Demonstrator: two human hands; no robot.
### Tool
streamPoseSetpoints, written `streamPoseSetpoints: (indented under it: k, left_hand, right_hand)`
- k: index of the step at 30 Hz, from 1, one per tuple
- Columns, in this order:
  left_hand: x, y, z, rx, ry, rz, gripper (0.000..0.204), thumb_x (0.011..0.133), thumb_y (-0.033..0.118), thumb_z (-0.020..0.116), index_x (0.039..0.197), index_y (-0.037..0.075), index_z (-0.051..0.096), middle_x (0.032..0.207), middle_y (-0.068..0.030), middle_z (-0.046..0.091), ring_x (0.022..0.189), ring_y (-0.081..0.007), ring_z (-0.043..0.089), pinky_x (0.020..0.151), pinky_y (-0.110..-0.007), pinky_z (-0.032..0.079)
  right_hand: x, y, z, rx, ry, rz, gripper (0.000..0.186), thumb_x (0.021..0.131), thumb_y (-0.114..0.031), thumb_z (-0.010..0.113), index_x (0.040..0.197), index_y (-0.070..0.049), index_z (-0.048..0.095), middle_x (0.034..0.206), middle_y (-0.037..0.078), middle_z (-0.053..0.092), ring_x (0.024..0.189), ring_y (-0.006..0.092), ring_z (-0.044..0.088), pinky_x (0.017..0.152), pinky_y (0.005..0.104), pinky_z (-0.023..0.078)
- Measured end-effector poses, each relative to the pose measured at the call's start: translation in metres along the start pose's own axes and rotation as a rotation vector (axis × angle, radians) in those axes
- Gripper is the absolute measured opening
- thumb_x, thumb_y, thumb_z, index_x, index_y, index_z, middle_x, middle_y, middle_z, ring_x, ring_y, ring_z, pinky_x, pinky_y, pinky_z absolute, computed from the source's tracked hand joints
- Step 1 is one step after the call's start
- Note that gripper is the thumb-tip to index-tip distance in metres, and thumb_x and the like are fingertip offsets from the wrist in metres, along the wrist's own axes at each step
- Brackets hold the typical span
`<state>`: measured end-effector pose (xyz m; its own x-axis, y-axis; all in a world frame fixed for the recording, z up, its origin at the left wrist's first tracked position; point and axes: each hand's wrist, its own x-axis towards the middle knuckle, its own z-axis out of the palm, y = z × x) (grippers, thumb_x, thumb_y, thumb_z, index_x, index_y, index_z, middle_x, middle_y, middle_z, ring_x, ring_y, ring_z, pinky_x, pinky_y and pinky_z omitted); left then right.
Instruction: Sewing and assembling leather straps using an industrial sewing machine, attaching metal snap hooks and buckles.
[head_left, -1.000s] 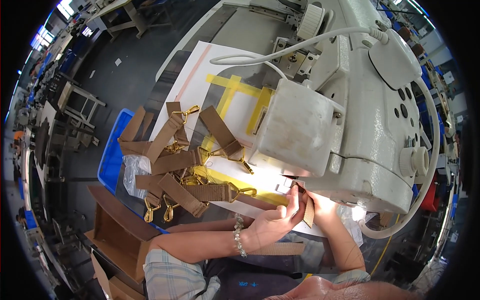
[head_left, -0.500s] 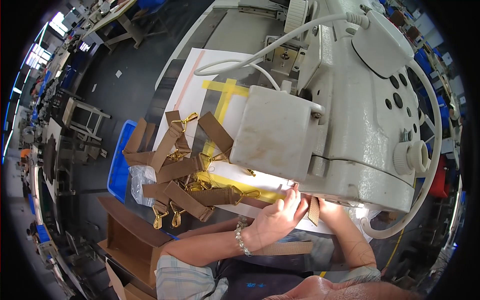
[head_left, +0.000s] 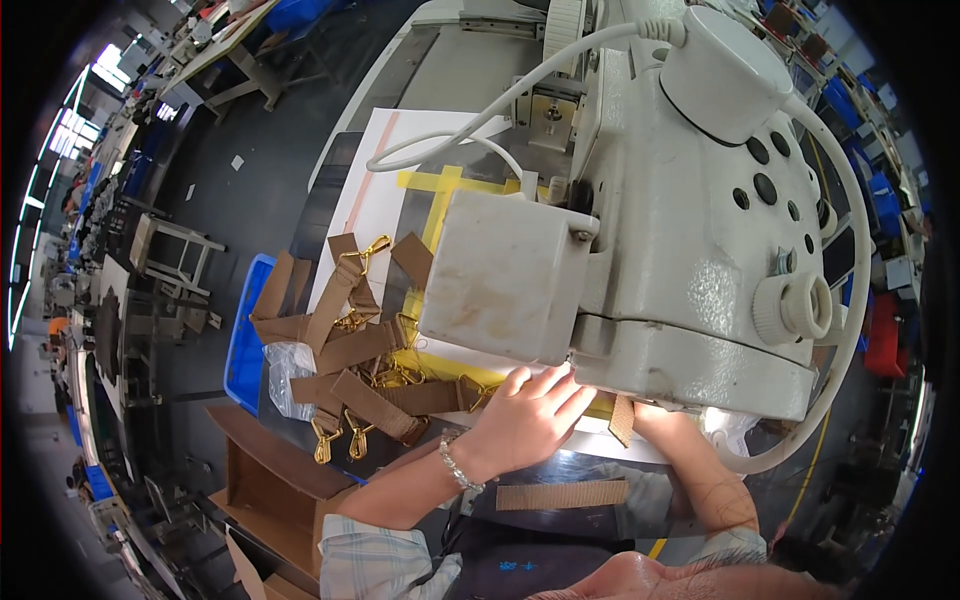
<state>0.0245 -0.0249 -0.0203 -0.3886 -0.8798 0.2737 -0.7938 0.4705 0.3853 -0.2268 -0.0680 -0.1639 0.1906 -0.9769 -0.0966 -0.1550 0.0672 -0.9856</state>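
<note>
A large white sewing machine (head_left: 690, 250) fills the right half of the view. My left hand (head_left: 535, 415) lies palm down below its front cover, fingers stretched out and a little apart, the tips close to the machine's lower edge. My right hand (head_left: 668, 428) reaches under the machine head, its fingers hidden. Beside it a short brown webbing strap end (head_left: 621, 421) sticks out; whether the right hand holds it I cannot tell. To the left lies a pile of brown webbing straps (head_left: 375, 400) with gold snap hooks (head_left: 357, 440).
A loose webbing piece (head_left: 562, 495) lies near the table's front edge. A blue tray (head_left: 243, 345) and a clear plastic bag (head_left: 288, 380) sit left of the pile. Below them stands an open cardboard box (head_left: 265, 480). A white cable (head_left: 480, 125) loops over the machine.
My left hand has turned flatter, its fingers now spread instead of bunched at the machine's edge. The right hand stays under the machine head. The whole view has shifted slightly.
</note>
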Motion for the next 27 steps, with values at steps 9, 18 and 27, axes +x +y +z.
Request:
streamPoseSetpoints:
  k: [9, 18, 27]
  left_hand:
    - [0.001, -0.01, -0.006, 0.079, 0.028, -0.069, 0.024, 0.078, 0.025, 0.059, 0.099, 0.012, 0.061, 0.098, -0.0022, 0.057, 0.083, -0.0147, 0.055, 0.07, -0.031, 0.039]
    - [-0.002, -0.002, 0.015, 0.036, -0.022, -0.082, 0.018, 0.082, 0.03, 0.058, 0.093, 0.015, 0.06, 0.097, -0.005, 0.054, 0.081, -0.0172, 0.054, 0.069, -0.032, 0.04]
    - [-0.007, -0.006, 0.029, 0.034, -0.016, -0.057, 0.016, 0.082, 0.029, 0.057, 0.088, 0.014, 0.06, 0.091, -0.0035, 0.058, 0.1, -0.0169, 0.05, 0.078, -0.034, 0.038]
  right_hand:
    - [0.009, -0.048, 0.005, -0.44, -0.249, -0.191, 0.031, 0.07, -0.006, 0.068, 0.1, -0.005, 0.062, 0.095, 0.012, 0.063, 0.088, 0.0297, 0.061, 0.078, 0.0378, 0.049]
    - [0.001, -0.077, 0.016, -0.219, -0.085, 0.038, 0.03, 0.072, -0.01, 0.067, 0.102, -0.007, 0.063, 0.1, 0.011, 0.063, 0.092, 0.0285, 0.061, 0.081, 0.0367, 0.048]
    - [0.001, -0.132, 0.014, -0.705, -0.221, -0.057, 0.027, 0.075, -0.014, 0.065, 0.102, -0.008, 0.064, 0.101, 0.009, 0.064, 0.093, 0.0277, 0.061, 0.081, 0.0362, 0.048]
